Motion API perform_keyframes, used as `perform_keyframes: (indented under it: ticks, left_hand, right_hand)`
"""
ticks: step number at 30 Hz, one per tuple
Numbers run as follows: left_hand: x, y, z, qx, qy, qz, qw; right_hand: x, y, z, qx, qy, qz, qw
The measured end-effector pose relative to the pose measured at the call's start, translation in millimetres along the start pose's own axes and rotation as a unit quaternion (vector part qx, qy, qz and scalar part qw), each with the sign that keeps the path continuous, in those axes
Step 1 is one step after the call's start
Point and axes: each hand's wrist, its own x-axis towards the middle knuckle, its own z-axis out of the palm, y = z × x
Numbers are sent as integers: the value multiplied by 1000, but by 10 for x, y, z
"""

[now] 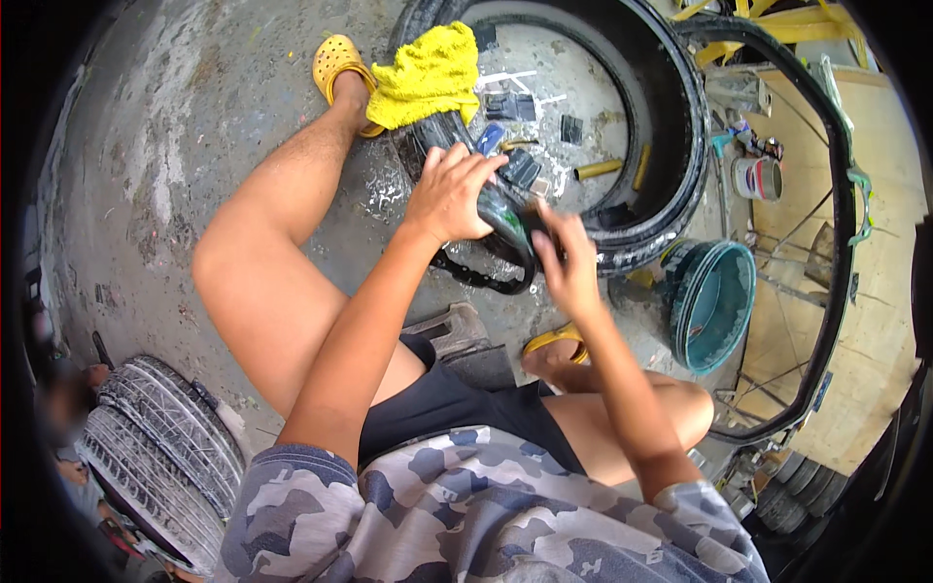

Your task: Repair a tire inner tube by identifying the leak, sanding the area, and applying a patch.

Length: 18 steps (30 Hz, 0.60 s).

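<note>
A glossy black curved part [505,216] with a looped lower end lies in front of me, leaning on the near left side of a large tyre [688,146]. My left hand [449,194] bears on it, with the fingers bent over its upper side. Close to its right edge is my right hand [569,260], its fingertips smeared by motion, so I cannot see whether they hold anything. A bright yellow cloth [428,78] hangs over the upper left of the part and tyre. Just beyond my left fingers is a small blue block [490,138].
Inside the tyre's ring lie several dark square pieces [571,128] and a yellowish tube [598,170]. A teal bucket [714,306] stands at right, near a small white can [756,179] and a large black frame [838,223]. Stacked tyres [160,457] are at lower left.
</note>
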Motion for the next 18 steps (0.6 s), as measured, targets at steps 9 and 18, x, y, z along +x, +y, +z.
perform_keyframes:
  ticks: [9, 18]
  left_hand:
    - [-10, -29, -15, -5, 7, 6, 1000]
    - [-38, -36, -70, -20, 19, 18, 999]
  right_hand:
    - [61, -16, -124, -50, -61, -74, 994]
    - [70, -127, -112, -56, -96, -56, 992]
